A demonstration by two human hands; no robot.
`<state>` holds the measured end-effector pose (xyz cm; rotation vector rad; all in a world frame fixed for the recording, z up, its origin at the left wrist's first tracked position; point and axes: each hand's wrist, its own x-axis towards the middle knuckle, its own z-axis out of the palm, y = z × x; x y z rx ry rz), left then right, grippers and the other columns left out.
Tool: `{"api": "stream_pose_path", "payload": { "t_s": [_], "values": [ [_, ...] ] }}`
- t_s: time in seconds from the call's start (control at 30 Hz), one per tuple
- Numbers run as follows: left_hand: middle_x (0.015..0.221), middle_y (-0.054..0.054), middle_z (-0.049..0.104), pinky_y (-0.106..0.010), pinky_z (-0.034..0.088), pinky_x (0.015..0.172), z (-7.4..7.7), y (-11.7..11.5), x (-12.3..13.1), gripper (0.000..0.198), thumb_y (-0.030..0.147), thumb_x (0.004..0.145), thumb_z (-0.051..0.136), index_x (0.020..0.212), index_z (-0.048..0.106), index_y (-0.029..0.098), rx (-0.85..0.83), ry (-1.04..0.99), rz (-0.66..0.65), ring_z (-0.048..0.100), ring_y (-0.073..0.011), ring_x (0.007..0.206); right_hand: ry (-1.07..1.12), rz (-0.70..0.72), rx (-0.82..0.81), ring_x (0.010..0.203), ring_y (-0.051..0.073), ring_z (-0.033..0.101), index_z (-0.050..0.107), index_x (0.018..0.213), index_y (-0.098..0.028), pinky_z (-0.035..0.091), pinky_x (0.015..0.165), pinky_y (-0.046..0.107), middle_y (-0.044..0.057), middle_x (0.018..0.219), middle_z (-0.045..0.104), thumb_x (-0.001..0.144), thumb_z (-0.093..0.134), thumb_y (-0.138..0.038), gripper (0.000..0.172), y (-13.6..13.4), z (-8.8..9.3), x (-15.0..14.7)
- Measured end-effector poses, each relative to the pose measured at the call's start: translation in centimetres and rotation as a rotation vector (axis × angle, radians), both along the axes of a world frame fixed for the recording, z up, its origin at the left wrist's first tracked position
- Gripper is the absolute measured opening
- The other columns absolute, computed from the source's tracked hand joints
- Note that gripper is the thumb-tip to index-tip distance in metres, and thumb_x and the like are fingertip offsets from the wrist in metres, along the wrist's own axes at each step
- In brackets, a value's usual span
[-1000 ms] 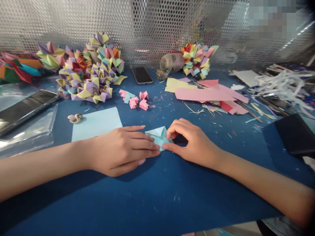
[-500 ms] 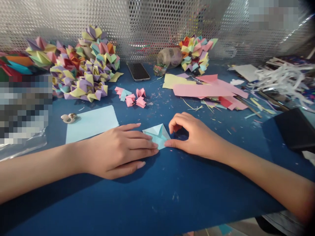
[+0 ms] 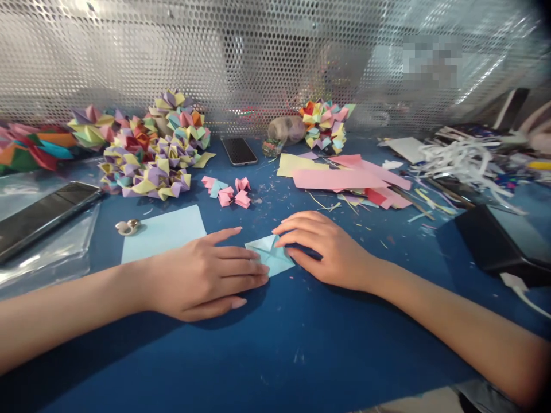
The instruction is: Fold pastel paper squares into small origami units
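Note:
A small light-blue square of folded origami paper (image 3: 279, 263) lies on the blue table between my hands. Its upper part shows folded flaps. My left hand (image 3: 206, 275) rests flat with the fingers stretched out, and its middle fingertips press on the paper's left side, hiding part of it. From the right, my right hand (image 3: 325, 246) reaches over with curved fingers apart from the thumb. Its fingertips touch the upper right edge of the folded paper and nothing is gripped. A larger light-blue sheet (image 3: 167, 232) lies partly beneath or behind my left hand.
A metallic ring-like object (image 3: 128, 228) sits on the larger sheet. Behind are small pink folded pieces (image 3: 226, 195), a phone (image 3: 239, 151), a multicoloured origami cluster (image 3: 150, 152) and pink paper strips (image 3: 340, 179). A black box (image 3: 486, 244) stands right; another phone (image 3: 47, 215) lies left.
My right hand has shifted from the paper's right corner to its upper right edge, its fingers reaching further over it. My left hand stays on the paper. The camera view has tilted up slightly.

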<state>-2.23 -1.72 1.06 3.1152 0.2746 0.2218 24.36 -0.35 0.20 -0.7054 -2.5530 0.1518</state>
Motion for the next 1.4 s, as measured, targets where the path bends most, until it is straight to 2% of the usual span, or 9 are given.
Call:
{"api": "stream_pose_path", "payload": {
  "t_s": [0.17,0.33,0.6,0.73,0.93,1.07,1.17,1.4],
  "values": [
    [0.128,-0.006,0.060,-0.041,0.009,0.117,0.3,0.7,-0.9,0.037,0.027,0.095,0.041,0.128,0.052,0.017,0.110,-0.035,-0.007,0.054,-0.0198,0.119,0.038,-0.047,0.037,0.096,0.018,0.057,0.064,0.086,-0.019,0.042,0.089,0.037,0.005,0.096,0.067,0.084,0.060,-0.020,0.005,0.3,0.0,0.2],
    [0.126,-0.007,0.062,-0.042,0.012,0.115,0.4,1.5,-1.4,0.038,0.030,0.095,0.041,0.129,0.052,0.017,0.205,-0.006,0.061,0.055,-0.0221,0.118,0.070,-0.027,0.062,0.084,0.017,0.058,0.067,0.081,-0.019,0.043,0.080,0.034,0.004,0.085,0.067,0.085,0.063,-0.024,0.008,0.0,0.1,0.0],
    [0.139,-0.004,0.051,-0.047,0.014,0.113,0.1,1.2,-1.3,0.044,0.046,0.095,0.039,0.135,0.044,0.031,0.172,0.059,0.188,0.042,-0.0256,0.131,0.108,0.058,0.137,0.074,0.014,0.057,0.067,0.082,-0.017,0.040,0.073,0.033,0.001,0.076,0.069,0.084,0.064,-0.018,0.003,-1.1,-0.5,-1.0],
    [0.142,-0.006,0.047,-0.047,0.020,0.113,0.1,1.2,-1.3,0.045,0.046,0.094,0.040,0.135,0.045,0.027,0.158,0.060,0.165,0.041,-0.0269,0.132,0.059,0.110,0.095,0.074,0.013,0.055,0.067,0.079,-0.020,0.038,0.077,0.034,-0.002,0.077,0.070,0.083,0.066,-0.019,0.004,-1.3,-0.5,-1.2],
    [0.125,-0.015,0.059,-0.043,0.038,0.105,-0.1,0.9,-0.7,0.052,0.044,0.093,0.041,0.133,0.047,0.011,0.127,0.035,0.064,0.055,-0.0273,0.118,-0.002,0.050,-0.083,0.074,0.014,0.054,0.068,0.078,-0.021,0.036,0.080,0.036,0.000,0.076,0.067,0.086,0.060,-0.023,0.011,-1.3,0.2,-1.1],
    [0.128,-0.018,0.057,-0.047,0.043,0.100,0.2,0.5,-0.7,0.053,0.047,0.093,0.039,0.133,0.047,0.014,0.135,0.050,0.046,0.055,-0.0306,0.119,0.003,0.006,-0.112,0.074,0.016,0.055,0.067,0.077,-0.020,0.036,0.080,0.037,0.002,0.077,0.067,0.084,0.062,-0.026,0.011,-1.2,0.2,-1.0],
    [0.129,-0.019,0.057,-0.048,0.046,0.097,0.3,-0.1,-0.6,0.056,0.050,0.093,0.038,0.135,0.046,0.013,0.140,0.053,0.081,0.056,-0.0321,0.117,0.017,-0.016,-0.101,0.073,0.016,0.054,0.065,0.076,-0.019,0.037,0.079,0.036,0.002,0.076,0.065,0.083,0.064,-0.027,0.011,-1.0,-0.1,-0.9],
    [0.127,-0.021,0.058,-0.048,0.047,0.095,-0.5,-1.4,0.1,0.064,0.059,0.091,0.035,0.135,0.045,0.014,0.248,0.022,0.156,0.059,-0.0330,0.114,0.004,-0.054,-0.062,0.073,0.015,0.053,0.062,0.075,-0.019,0.036,0.077,0.034,0.001,0.075,0.064,0.087,0.059,-0.026,0.014,-0.9,-0.4,-1.2]
  ]
}}
